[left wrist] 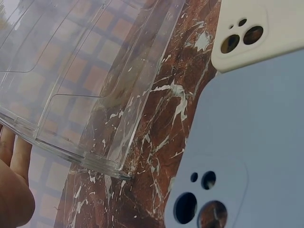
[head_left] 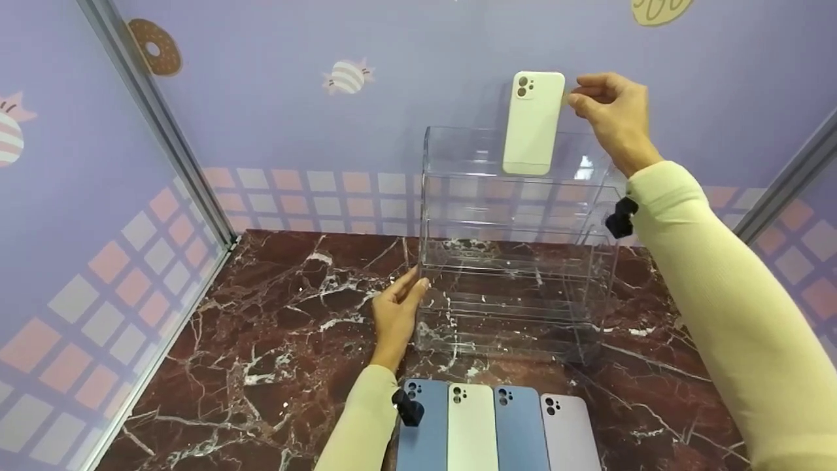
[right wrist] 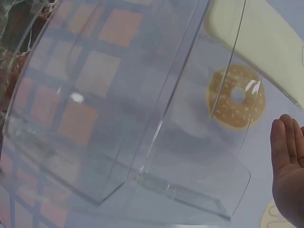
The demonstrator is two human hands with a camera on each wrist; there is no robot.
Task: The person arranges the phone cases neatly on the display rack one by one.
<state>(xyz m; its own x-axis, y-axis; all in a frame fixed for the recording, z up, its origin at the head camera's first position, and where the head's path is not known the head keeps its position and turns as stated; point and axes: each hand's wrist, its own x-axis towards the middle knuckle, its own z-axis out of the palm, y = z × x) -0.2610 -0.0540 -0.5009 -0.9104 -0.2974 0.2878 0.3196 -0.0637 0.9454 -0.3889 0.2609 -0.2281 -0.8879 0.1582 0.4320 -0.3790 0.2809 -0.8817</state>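
A white phone case (head_left: 533,124) with camera cutouts stands upright, slightly tilted, in the top tier of a clear stepped acrylic display rack (head_left: 458,267). Just right of that case is my right hand (head_left: 621,114), thumb and fingers extended toward its edge with a small gap between. In the right wrist view, the fingers (right wrist: 285,142) look straight and hold nothing. My left hand (head_left: 395,314) rests against the rack's left side, low down. Its fingers (left wrist: 20,159) lie straight along the outside of the side panel in the left wrist view.
In front of the rack, several phone cases lie in a row: a blue one (head_left: 425,438), a white one (head_left: 472,425), another blue one (head_left: 521,425) and a pale lilac one (head_left: 570,432). The marbled dark red table (head_left: 261,353) meets a purple patterned wall (head_left: 274,118) behind.
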